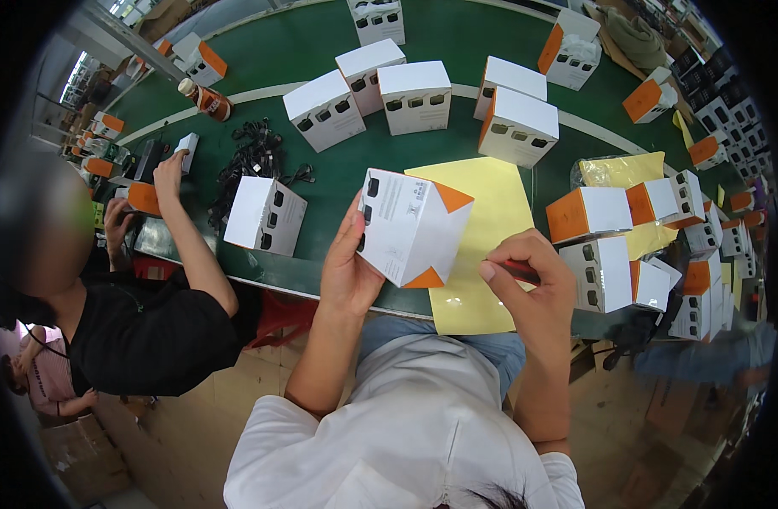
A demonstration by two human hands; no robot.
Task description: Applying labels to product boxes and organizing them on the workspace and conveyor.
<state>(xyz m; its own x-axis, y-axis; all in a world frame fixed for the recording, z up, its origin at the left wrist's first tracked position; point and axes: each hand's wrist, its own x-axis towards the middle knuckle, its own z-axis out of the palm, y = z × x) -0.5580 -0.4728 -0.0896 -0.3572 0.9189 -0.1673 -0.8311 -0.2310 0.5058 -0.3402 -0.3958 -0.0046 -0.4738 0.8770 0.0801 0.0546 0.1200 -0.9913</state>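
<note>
A white carton with orange corners (pixel 410 229) is tilted in my left hand (pixel 348 270), which grips its left side with the thumb on the printed face. My right hand (pixel 537 284) is apart from the carton, to its right. Its fingers are pinched round a small dark red item (pixel 520 271), mostly hidden by the fingers, so its kind cannot be made out. Below both hands lies a yellow sheet (pixel 482 199) that hangs over the table's near edge.
Several white cartons (pixel 414 97) stand on the green table (pixel 270 97) ahead. More orange and white cartons (pixel 588 212) crowd the right. Black cables (pixel 251 161) lie in a heap to the left, near another carton (pixel 264 216). A co-worker (pixel 151 322) works at far left beside a brown bottle (pixel 207 100).
</note>
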